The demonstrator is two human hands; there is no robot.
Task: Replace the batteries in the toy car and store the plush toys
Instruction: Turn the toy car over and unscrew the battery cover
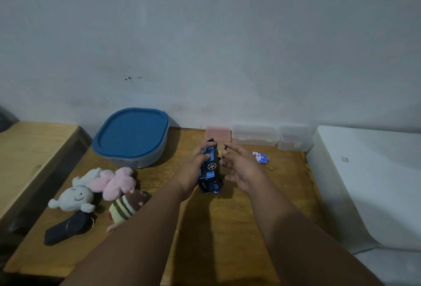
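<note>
Wooden tabletop (239, 217) lay beneath two bare forearms reaching forward. Nearest on the left sat a dark pouch (68, 228), then a striped brown plush (127, 206), a white plush (75, 196) and a pink plush (114, 182), bunched together and touching. At mid-table the left hand (193, 169) was wrapped around a blue toy car (210, 169), tilted on its side with one wheel facing the camera and its near end close to the wood. The right hand (239, 167) hovered just beside the car, fingers loosely curled, pinching a thin dark tool (224, 153) near the car's underside. Right of that hand lay small blue batteries (260, 157). Farther back stood a blue-lidded container (132, 136), a pink box (218, 133) and two clear plastic boxes (273, 137) against the wall.
</note>
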